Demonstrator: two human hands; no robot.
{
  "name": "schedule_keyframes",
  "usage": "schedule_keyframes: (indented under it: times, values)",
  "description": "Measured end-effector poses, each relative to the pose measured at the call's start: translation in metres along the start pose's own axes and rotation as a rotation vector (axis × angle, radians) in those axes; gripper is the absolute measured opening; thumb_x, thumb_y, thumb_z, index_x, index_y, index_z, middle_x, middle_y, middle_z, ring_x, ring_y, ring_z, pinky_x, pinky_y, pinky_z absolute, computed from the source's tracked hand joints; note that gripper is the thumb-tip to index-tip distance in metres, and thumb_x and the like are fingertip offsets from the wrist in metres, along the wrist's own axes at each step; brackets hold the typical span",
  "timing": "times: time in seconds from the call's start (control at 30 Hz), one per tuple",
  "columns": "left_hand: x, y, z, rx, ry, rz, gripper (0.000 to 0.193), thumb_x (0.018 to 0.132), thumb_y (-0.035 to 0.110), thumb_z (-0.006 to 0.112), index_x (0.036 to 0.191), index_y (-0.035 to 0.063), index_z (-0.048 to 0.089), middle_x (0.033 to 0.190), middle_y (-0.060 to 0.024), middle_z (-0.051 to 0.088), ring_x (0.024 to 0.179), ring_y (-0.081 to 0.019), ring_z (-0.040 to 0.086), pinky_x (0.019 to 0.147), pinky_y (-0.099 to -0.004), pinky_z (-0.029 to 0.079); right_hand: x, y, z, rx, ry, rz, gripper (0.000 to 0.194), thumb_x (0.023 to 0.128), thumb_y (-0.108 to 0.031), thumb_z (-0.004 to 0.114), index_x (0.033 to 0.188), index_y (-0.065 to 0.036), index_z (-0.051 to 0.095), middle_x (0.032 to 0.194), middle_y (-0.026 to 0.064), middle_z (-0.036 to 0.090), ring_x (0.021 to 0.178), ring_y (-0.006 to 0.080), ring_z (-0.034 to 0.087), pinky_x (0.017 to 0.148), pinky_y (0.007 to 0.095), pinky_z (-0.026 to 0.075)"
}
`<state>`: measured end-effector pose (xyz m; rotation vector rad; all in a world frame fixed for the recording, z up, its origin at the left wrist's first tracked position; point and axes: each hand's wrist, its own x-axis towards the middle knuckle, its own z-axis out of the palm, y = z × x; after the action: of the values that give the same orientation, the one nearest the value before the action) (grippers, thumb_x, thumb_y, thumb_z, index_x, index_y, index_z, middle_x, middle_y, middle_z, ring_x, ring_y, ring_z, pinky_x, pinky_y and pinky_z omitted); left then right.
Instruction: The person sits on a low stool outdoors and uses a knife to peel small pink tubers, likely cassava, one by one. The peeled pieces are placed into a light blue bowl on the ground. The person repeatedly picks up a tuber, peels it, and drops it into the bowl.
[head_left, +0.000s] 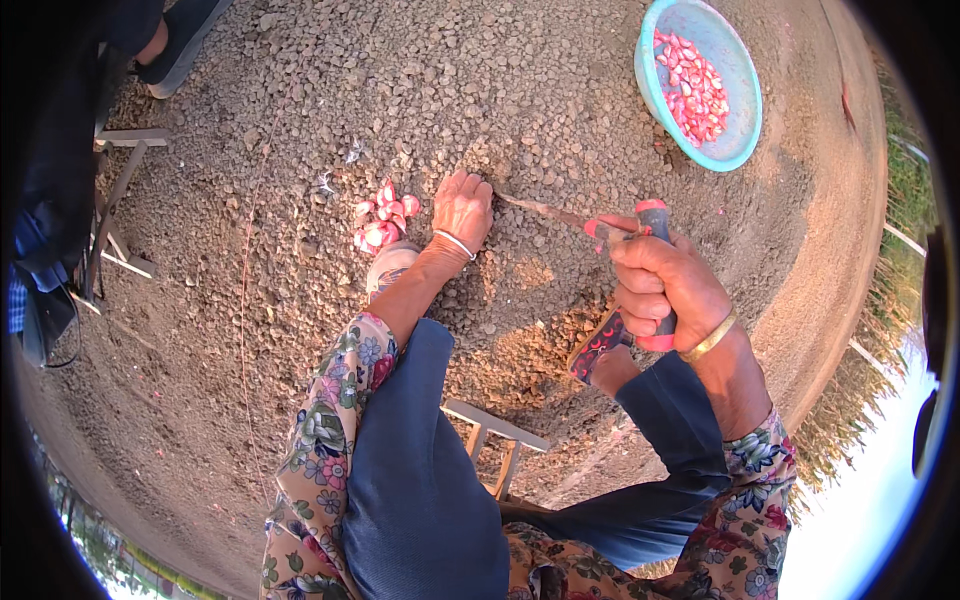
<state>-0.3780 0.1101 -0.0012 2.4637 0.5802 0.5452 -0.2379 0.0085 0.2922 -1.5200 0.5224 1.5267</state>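
My left hand (463, 210), with a white bangle at the wrist, presses down on the clumpy soil (480, 90). Its fingertips are hidden, so whether they hold anything cannot be seen. Just left of it lies a small pile of pinkish-red garlic cloves (384, 217). My right hand (664, 289) grips the grey and red T-shaped handle of a hand tool (654, 217). The tool's narrow, dirt-coated shaft (544, 208) slants left, and its far end meets the ground close to my left hand.
A light-blue basin (742, 112) holding many garlic cloves (694, 94) sits at upper right. A thin string (247, 277) crosses the soil at left. A low wooden stool (491, 424) stands below me. Another person's shoe (176, 52) and stool (124, 202) are at left.
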Motion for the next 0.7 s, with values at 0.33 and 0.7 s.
schedule_keyframes:
  times: [0.33,0.7]
  values:
    - [0.009,0.001,-0.004,0.025,-0.126,-0.024,0.018,0.068,0.010,0.068,0.084,0.0081,0.059,0.083,-0.0076,0.057,0.089,-0.0280,0.055,0.079,-0.0406,0.045,-0.068,0.021,0.000,-0.083,0.111,-0.070,0.048,0.088,-0.003,0.053,0.136,-0.002,0.046,0.052,-0.0061,0.029,0.035,0.0053,0.027,0.034,0.0256,0.024]
    - [-0.006,-0.029,-0.103,0.353,-0.421,-0.129,0.016,0.069,0.011,0.066,0.083,0.0059,0.063,0.102,-0.0083,0.054,0.102,-0.0268,0.048,0.084,-0.0400,0.038,-0.056,0.025,0.000,-0.156,0.205,-0.253,0.050,0.088,-0.002,0.050,0.138,0.000,0.044,0.051,-0.0068,0.028,0.035,0.0048,0.027,0.033,0.0249,0.023]
